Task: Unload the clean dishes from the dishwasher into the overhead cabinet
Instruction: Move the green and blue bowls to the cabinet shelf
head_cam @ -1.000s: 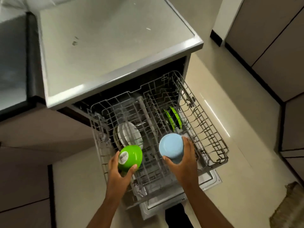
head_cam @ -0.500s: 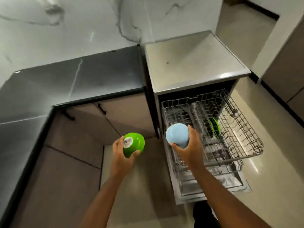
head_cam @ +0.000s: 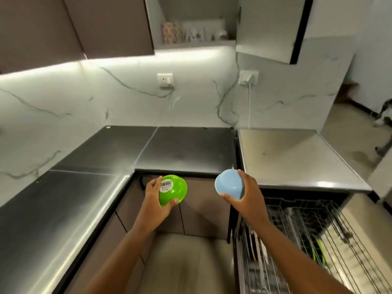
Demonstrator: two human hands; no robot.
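My left hand grips a green bowl, its base with a barcode sticker facing me. My right hand grips a light blue bowl, base also toward me. Both bowls are held in the air in front of the dark counter's edge. The dishwasher's wire rack is pulled out at the lower right, with a green plate standing in it. The overhead cabinet stands open at the top centre, its door swung to the right, with several items on its shelf.
A dark L-shaped counter runs along the marble wall. The dishwasher's steel top lies right of it. Two wall sockets sit above the counter, a white cable hanging from the right one. Closed brown cabinets hang at the upper left.
The view has swung up from the dishwasher rack to the counter, wall and open cabinet. Both hands have lifted their bowls away from the rack and higher.
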